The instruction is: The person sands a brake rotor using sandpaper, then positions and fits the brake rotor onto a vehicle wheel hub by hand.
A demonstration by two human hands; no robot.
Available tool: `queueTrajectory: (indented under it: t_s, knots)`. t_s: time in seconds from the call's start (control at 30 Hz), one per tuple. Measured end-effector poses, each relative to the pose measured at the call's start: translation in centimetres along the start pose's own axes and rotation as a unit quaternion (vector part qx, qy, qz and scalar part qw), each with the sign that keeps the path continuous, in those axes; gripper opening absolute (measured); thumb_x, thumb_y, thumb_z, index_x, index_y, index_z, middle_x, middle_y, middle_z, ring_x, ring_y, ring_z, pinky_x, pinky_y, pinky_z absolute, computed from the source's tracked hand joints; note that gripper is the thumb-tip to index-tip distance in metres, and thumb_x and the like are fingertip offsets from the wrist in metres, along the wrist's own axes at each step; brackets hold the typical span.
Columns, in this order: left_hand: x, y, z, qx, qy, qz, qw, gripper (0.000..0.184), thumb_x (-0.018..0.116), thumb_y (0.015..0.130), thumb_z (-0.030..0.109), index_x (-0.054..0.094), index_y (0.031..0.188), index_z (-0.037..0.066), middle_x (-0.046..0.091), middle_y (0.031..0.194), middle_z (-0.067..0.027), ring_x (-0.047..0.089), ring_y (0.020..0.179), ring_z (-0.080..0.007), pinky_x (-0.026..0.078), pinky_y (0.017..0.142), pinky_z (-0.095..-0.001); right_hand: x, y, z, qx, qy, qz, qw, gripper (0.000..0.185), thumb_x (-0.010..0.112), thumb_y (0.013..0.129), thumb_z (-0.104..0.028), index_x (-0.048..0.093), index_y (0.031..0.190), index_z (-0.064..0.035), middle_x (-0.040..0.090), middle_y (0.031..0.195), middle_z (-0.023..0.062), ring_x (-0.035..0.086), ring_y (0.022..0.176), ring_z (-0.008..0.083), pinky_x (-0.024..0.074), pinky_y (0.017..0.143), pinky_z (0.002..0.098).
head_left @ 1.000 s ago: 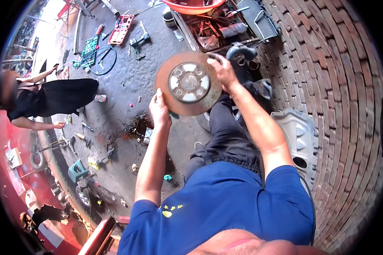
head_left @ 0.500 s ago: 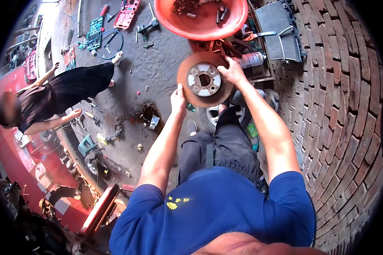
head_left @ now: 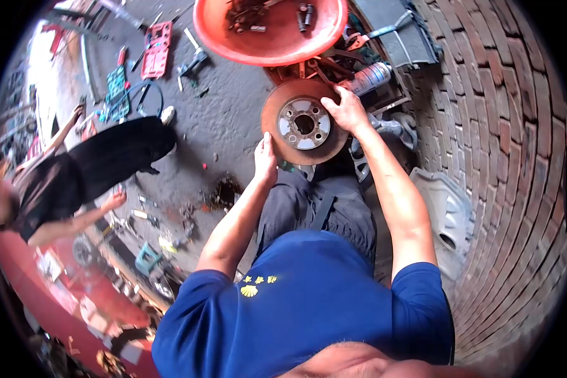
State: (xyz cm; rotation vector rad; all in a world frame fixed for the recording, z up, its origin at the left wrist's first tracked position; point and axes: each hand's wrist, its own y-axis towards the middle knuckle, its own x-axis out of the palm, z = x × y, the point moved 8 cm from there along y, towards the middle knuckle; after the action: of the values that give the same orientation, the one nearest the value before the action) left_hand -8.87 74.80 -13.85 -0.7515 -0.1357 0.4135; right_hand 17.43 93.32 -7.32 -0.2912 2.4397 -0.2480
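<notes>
A round brake disc (head_left: 273,116) with a rusty brown rim and a silver, holed centre is held up between my two hands, over my dark trousers. My left hand (head_left: 266,162) grips its left edge, thumb on the face. At the upper right edge, my right hand (head_left: 346,111) clasps the rim, with its thumb or a finger on the face. The fingers behind the disc are hidden. Just beyond the disc is a red basin (head_left: 217,39) with dark metal parts in it.
Under the basin, a tray of tools holds a spray can (head_left: 366,80). A brick wall (head_left: 504,138) runs along the right, by a grey metal cover (head_left: 447,208). Another person (head_left: 94,164) is at the left. Tool cases (head_left: 157,50) and a power tool (head_left: 194,62) lie on the floor.
The view has shifted, and the red basin now shows much more fully beyond the disc than a second ago. Both hands still hold the disc. The other person appears closer to the camera.
</notes>
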Motion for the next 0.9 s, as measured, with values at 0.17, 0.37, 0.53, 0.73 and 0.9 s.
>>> queueTrajectory:
  t_s: [0.17,0.37,0.53,0.73,0.9]
  knots:
    - [-0.2,0.3,-0.5,-0.057,-0.037,-0.054,0.996,0.064,0.053,0.114,0.055,0.067,0.134,-0.004,0.073,0.126,-0.0115,0.065,0.115,-0.0202,0.051,0.103,-0.0359,-3.2,-4.5,-5.1,0.057,0.057,0.084,0.993,0.051,0.075,0.101,-0.036,0.073,0.129,0.0062,0.076,0.128,0.0246,0.076,0.116,0.0314,0.0575,0.103,0.0381]
    - [1.2,-2.8,3.2,-0.138,-0.048,-0.076,0.986,0.055,0.049,0.116,0.051,0.063,0.134,0.001,0.066,0.128,-0.0086,0.062,0.112,-0.0185,0.051,0.099,-0.0372,-0.7,-18.1,-3.0,0.162,0.28,0.145,0.935,0.037,0.075,0.103,-0.023,0.074,0.13,0.002,0.08,0.121,0.0149,0.078,0.108,0.0184,0.0605,0.097,0.0323]
    - [1.3,-0.6,0.2,-0.123,-0.118,-0.144,0.975,0.046,0.052,0.115,0.05,0.063,0.127,0.006,0.063,0.117,-0.0053,0.063,0.109,-0.02,0.054,0.097,-0.0374,-0.6,-30.3,5.9,0.26,0.27,0.262,0.889,0.029,0.071,0.106,-0.019,0.076,0.127,-0.0001,0.08,0.118,0.0086,0.075,0.109,0.0159,0.0576,0.099,0.0309]
    - [0.2,1.3,-1.5,-0.167,-0.129,-0.174,0.962,0.056,0.055,0.112,0.055,0.06,0.141,0.008,0.069,0.134,-0.0045,0.067,0.12,-0.0215,0.053,0.106,-0.0388,-1.6,-39.3,12.4,0.332,0.203,0.352,0.851,0.029,0.069,0.109,-0.022,0.074,0.129,-0.0019,0.079,0.122,0.006,0.075,0.112,0.0152,0.0573,0.098,0.0314]
    - [-1.3,1.9,-1.0,-0.192,-0.075,-0.216,0.954,0.064,0.058,0.106,0.067,0.063,0.134,0.01,0.071,0.126,-0.0031,0.069,0.112,-0.0209,0.055,0.098,-0.0372,-7.4,-27.7,2.5,0.141,0.07,0.334,0.929,0.036,0.071,0.106,-0.019,0.071,0.137,0.0004,0.078,0.129,0.0142,0.074,0.12,0.0216,0.0547,0.107,0.0332]
